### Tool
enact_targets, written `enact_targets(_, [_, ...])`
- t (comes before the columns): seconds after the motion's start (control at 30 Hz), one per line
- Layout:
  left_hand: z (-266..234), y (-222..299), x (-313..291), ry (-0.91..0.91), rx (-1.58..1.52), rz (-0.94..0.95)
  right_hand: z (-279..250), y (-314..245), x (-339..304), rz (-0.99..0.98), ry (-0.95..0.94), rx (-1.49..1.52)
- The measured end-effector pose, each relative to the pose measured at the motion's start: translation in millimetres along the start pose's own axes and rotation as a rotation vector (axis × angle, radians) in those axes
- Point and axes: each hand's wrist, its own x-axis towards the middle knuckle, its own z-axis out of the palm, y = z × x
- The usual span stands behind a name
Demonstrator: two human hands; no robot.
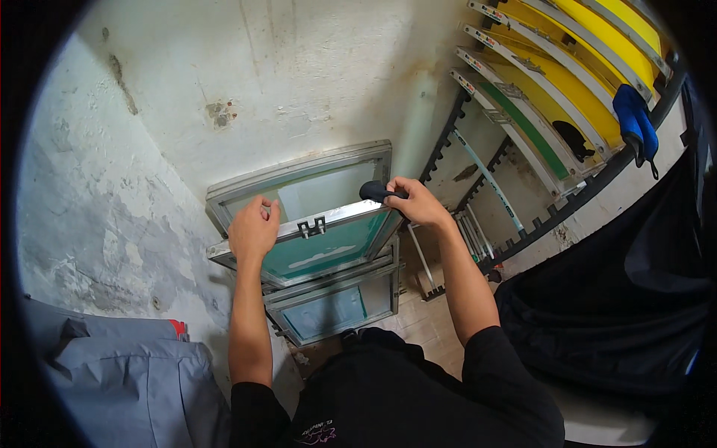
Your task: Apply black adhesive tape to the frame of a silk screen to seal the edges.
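Observation:
A screen-printing frame [340, 214] with metal rails and green mesh stands tilted in front of me, with a black double clip [311, 226] on its top rail. My left hand [255, 228] is over the left part of that rail, fingers curled and close together; whether anything is between them, I cannot make out. At the right corner of the same rail, my right hand [417, 201] pinches a black cloth-like piece [373, 191] with a rounded end. This piece lies against the rail's corner.
Another frame [299, 158] leans on the stained wall behind, and more frames [287, 305] stand lower, nearer me. To the right, a black slotted rack [549, 222] holds yellow and green frames, with a blue-and-black cloth item [635, 123] hanging there. Grey garments [142, 381] hang left; black fabric [597, 299] drapes right.

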Motion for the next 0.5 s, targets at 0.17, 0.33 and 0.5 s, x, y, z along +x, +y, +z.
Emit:
enact_targets(0.17, [1.2, 0.4, 1.5, -0.005, 0.025, -0.016, 3.3, 0.1, 1.9, -0.002, -0.063, -0.015])
enact_targets(0.33, [2.8, -2.9, 0.8, 0.015, 0.024, 0.010, 7.9, -0.5, 1.3, -0.087, 0.045, -0.107])
enact_targets(0.5, [3.4, -3.5, 2.1, 0.022, 0.015, 0.008, 4.4, -5.0, -0.1, -0.022, 0.029, -0.049])
